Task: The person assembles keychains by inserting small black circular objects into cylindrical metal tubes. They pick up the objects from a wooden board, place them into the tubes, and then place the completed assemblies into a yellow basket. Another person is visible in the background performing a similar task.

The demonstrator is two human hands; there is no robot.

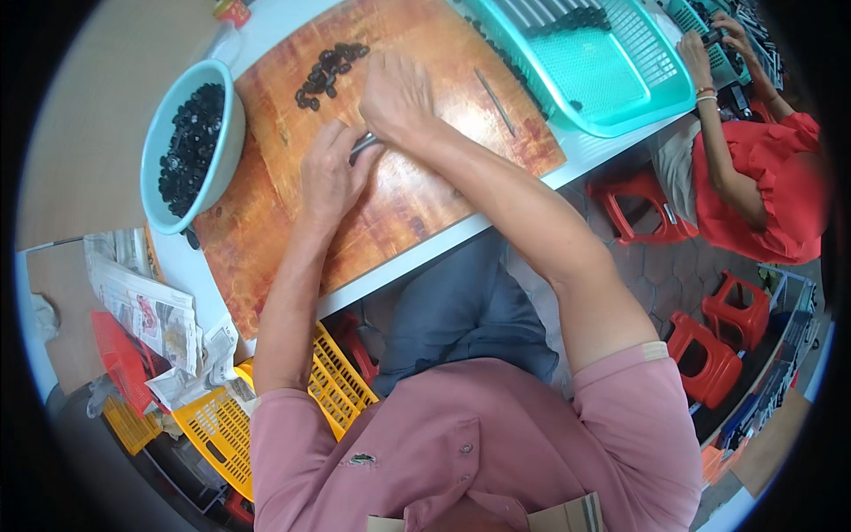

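Observation:
Over an orange-brown marbled board, my left hand is closed around a short grey metal tube, whose visible part shows between both hands. My right hand is curled just beyond it, its fingers bent down; whatever lies under them is hidden. Small black rounded caps are heaped on the board to the left of my right hand. On the right part of the board lies a thin metal rod.
A light blue bowl of black caps stands left. At the upper right, a teal basket contains grey tubes with black ends. Newspapers and yellow crates are lower left. Beside red stools, a person in red handles parts.

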